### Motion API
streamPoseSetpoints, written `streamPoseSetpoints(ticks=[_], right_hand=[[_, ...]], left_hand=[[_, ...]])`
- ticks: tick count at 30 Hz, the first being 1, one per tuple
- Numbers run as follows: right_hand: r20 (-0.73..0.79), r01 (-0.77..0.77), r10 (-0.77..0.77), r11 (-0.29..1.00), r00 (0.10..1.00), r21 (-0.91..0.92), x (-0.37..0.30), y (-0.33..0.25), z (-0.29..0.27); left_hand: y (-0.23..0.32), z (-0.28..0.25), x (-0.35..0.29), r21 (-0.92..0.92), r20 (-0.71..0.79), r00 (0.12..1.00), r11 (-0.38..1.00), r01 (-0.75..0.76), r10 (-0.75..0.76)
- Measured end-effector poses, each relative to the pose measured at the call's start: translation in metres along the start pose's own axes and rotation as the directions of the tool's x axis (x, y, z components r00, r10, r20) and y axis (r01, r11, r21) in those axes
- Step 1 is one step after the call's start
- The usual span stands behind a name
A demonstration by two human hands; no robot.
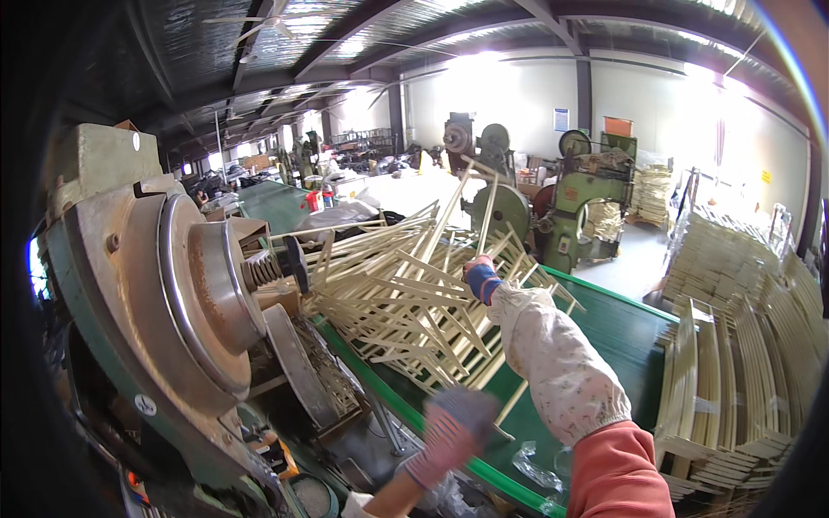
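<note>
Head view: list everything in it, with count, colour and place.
Large machine: one, grey and green, left foreground.
Thin strips: many, cream, heaped at centre.
Belt: one, green, beneath the heap.
Stacked strips: many, cream, right side.
Smaller machines: at least two, green, behind the belt.
Plastic film: one piece at least, clear, belt's near edge.
Ceiling fan: at least one, white, upper left.
Distant clutter: too small to count, mixed colours, back left.
Left hand: one, blurred, reddish and blue-grey covering, lower centre.
Right hand: one, blue covering, at the heap.
</note>
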State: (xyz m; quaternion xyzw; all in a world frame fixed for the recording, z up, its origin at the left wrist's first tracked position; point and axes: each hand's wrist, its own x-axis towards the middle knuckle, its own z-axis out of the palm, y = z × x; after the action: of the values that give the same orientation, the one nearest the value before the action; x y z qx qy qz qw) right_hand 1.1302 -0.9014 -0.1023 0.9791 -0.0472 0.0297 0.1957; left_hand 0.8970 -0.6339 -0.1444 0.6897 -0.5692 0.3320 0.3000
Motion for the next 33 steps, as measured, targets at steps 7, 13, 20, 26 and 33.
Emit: streamPoseSetpoints(ticks=[7, 13, 20, 26, 33], right_hand=[[-0.103, -0.042, 0.038, 0.998, 0.994, -0.04, 0.098, 0.002, 0.054], [0.024, -0.226, 0.242, 0.86, 0.97, 0.457, 0.074, 0.067, 0.086], [0.156, -0.21, 0.148, 0.807, 0.977, 0.551, 0.067, 0.053, 0.079], [-0.162, 0.155, -0.074, 0.804, 0.984, 0.574, 0.069, -0.008, 0.025], [-0.257, 0.084, 0.05, 0.87, 0.965, 0.486, 0.006, -0.049, -0.041]], left_hand=[[-0.253, 0.08, 0.056, 0.463, -0.159, 0.961, 0.842, 0.276, -0.228], [-0.278, 0.08, 0.072, 0.178, -0.038, 0.936, 0.919, 0.35, -0.349], [-0.355, 0.062, 0.028, -0.073, -0.244, 0.918, 0.949, 0.305, -0.314], [-0.332, 0.101, 0.041, -0.485, -0.505, 0.485, 0.7, 0.524, -0.714], [-0.292, 0.063, 0.067, 0.153, -0.539, 0.836, 0.964, 0.215, -0.101]])
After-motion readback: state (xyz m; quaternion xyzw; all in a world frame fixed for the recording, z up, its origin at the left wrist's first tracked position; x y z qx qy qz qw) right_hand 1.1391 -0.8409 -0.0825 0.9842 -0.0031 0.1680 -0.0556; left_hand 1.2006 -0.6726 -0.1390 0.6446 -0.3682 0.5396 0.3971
